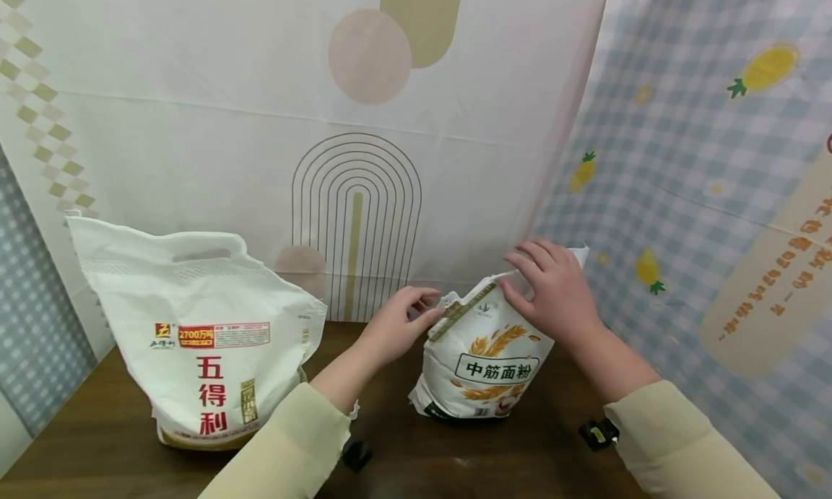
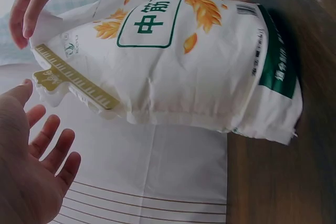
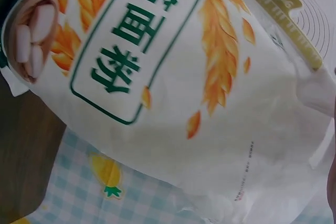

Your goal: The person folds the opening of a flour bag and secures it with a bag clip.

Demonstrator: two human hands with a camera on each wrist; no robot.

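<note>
A white flour bag point(image 1: 481, 372) with green lettering and wheat prints stands leaning on the table, between both hands. Along its sloping top edge runs a gold strip point(image 2: 79, 77) with white marks and a small tab. My left hand point(image 1: 396, 326) is at the strip's lower left end. In the left wrist view, that hand's fingers point(image 2: 55, 142) are spread, thumb tip close to the tab. Over the bag's top reaches my right hand point(image 1: 549, 289), its thumb low at the strip's upper end and its fingers above, apart from the thumb.
On the left of the brown table point(image 1: 364, 456) stands a larger white bag point(image 1: 201, 297) with red lettering and a cut-out handle. A white patterned cloth point(image 1: 260, 123) hangs behind. On the right hangs a blue checked cloth point(image 1: 682, 174) with pineapples.
</note>
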